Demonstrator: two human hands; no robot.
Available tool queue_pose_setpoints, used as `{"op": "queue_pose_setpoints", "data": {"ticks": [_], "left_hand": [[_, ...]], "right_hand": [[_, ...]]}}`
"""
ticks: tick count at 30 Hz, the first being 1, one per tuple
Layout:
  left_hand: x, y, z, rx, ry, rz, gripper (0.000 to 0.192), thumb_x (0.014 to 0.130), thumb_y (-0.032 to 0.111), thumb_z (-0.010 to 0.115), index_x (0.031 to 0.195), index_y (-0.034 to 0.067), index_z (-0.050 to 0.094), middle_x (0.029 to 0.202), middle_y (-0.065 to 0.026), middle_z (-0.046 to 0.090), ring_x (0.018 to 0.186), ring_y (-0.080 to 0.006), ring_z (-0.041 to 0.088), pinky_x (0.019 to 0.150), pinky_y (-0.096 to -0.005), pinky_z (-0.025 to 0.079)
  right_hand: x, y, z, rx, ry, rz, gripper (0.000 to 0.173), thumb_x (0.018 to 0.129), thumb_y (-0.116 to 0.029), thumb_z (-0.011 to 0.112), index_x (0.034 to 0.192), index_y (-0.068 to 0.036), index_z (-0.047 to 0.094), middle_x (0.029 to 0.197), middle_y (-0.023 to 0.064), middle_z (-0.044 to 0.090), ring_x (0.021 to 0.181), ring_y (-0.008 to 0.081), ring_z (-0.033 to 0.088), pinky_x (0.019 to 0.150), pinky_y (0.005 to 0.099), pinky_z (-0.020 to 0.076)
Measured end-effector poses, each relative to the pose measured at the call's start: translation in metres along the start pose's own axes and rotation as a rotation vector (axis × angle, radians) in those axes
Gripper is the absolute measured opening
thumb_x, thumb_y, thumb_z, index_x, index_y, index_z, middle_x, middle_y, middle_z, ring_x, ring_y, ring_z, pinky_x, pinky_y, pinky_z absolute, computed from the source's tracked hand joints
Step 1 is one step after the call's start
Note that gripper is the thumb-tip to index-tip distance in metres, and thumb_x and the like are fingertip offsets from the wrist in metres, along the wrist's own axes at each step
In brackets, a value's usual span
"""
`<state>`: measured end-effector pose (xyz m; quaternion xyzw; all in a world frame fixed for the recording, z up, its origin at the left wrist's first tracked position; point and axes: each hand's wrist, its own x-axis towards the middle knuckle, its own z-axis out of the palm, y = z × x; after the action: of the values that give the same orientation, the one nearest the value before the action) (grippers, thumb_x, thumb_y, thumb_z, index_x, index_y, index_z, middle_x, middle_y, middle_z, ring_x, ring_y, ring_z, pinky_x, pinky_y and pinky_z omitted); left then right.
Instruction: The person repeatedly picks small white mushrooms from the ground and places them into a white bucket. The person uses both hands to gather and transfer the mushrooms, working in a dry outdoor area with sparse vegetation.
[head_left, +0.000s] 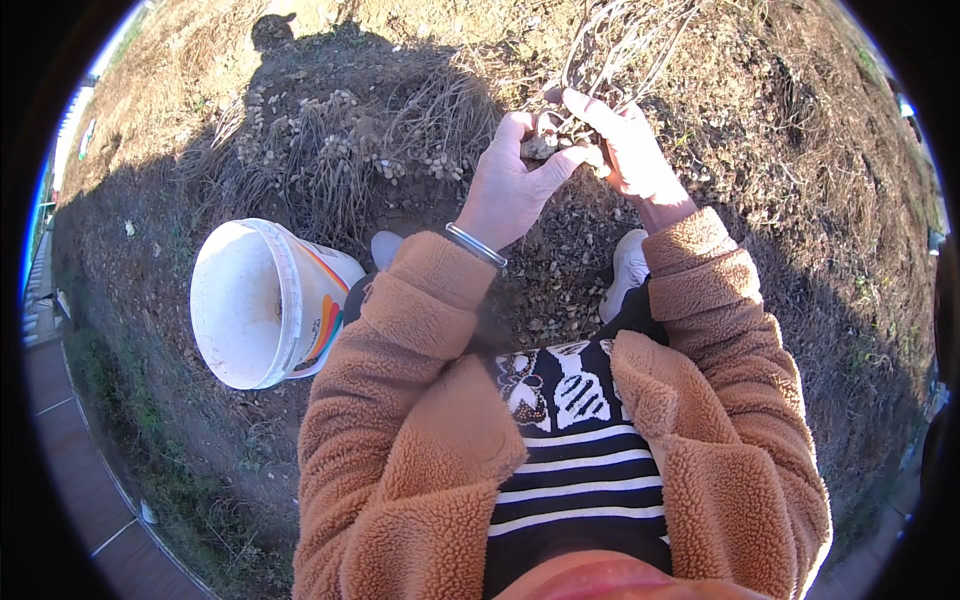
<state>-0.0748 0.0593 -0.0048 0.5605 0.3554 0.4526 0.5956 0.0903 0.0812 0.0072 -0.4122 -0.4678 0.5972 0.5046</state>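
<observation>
In front of me a dried peanut plant (615, 52) points away, its pod-bearing root end between my hands. My left hand (514, 176), with a silver bangle at the wrist, has its fingers and thumb on the pods (551, 139). At the base of the stems, my right hand (626, 139) grips the plant; its fingertips are partly hidden among roots and pods. To the left, a white plastic bucket (315, 262) lies tilted with its mouth toward the left; no peanuts show in the part of its inside that I see.
Pulled peanut plants with pods (322, 142) lie heaped on the soil beyond the bucket. My shoes (626, 274) stand on ground strewn with dry bits and pods. More dried stalks (795, 112) cover the right side. A tiled paved edge (82, 450) runs along the lower left.
</observation>
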Motion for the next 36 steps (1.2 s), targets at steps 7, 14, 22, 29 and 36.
{"op": "queue_pose_setpoints", "data": {"ticks": [7, 14, 22, 29, 36], "left_hand": [[0.004, 0.008, -0.016, -0.538, -0.1, -0.333, 0.026, 0.095, 0.011, 0.055, 0.119, 0.003, 0.05, 0.096, -0.0055, 0.062, 0.07, -0.0107, 0.06, 0.065, -0.023, 0.054], [0.009, 0.003, -0.016, -0.848, -0.001, -0.457, 0.03, 0.102, 0.032, 0.04, 0.111, 0.008, 0.056, 0.1, -0.0057, 0.059, 0.088, -0.0168, 0.06, 0.072, -0.03, 0.057], [0.008, -0.003, -0.015, -0.809, 0.115, -0.513, 0.055, 0.095, 0.058, 0.039, 0.1, 0.006, 0.057, 0.093, -0.0047, 0.059, 0.085, -0.0177, 0.06, 0.068, -0.0264, 0.056], [0.005, -0.006, -0.014, -0.71, 0.032, -0.409, 0.055, 0.096, 0.055, 0.043, 0.111, 0.003, 0.057, 0.098, -0.0043, 0.06, 0.085, -0.0145, 0.059, 0.076, -0.0275, 0.054], [0.0, -0.004, -0.008, -0.753, 0.009, -0.323, 0.06, 0.093, 0.054, 0.048, 0.122, 0.002, 0.051, 0.101, -0.0036, 0.059, 0.081, -0.0116, 0.056, 0.076, -0.0265, 0.052]], "right_hand": [[-0.002, -0.004, -0.001, -0.024, 0.066, 0.13, 0.036, 0.094, -0.029, 0.06, 0.112, 0.001, 0.064, 0.086, 0.0059, 0.07, 0.06, 0.0057, 0.061, 0.043, 0.0158, 0.04], [0.004, 0.001, 0.003, 0.307, 0.1, 0.109, 0.025, 0.092, -0.019, 0.061, 0.105, 0.003, 0.062, 0.085, 0.0093, 0.069, 0.052, 0.0097, 0.063, 0.035, 0.0176, 0.042], [0.0, -0.006, 0.002, 0.218, 0.047, 0.137, 0.025, 0.092, -0.021, 0.063, 0.103, 0.0, 0.062, 0.086, 0.0099, 0.07, 0.054, 0.0115, 0.066, 0.031, 0.0163, 0.0382], [0.001, -0.002, 0.004, 0.361, 0.127, 0.1, 0.024, 0.091, -0.021, 0.063, 0.104, -0.001, 0.062, 0.087, 0.0073, 0.069, 0.067, 0.0118, 0.067, 0.051, 0.0202, 0.0543], [0.001, -0.001, 0.002, 0.367, 0.06, 0.056, 0.022, 0.092, -0.017, 0.062, 0.106, 0.0, 0.061, 0.093, 0.0112, 0.068, 0.075, 0.0159, 0.068, 0.056, 0.0236, 0.0576]]}}
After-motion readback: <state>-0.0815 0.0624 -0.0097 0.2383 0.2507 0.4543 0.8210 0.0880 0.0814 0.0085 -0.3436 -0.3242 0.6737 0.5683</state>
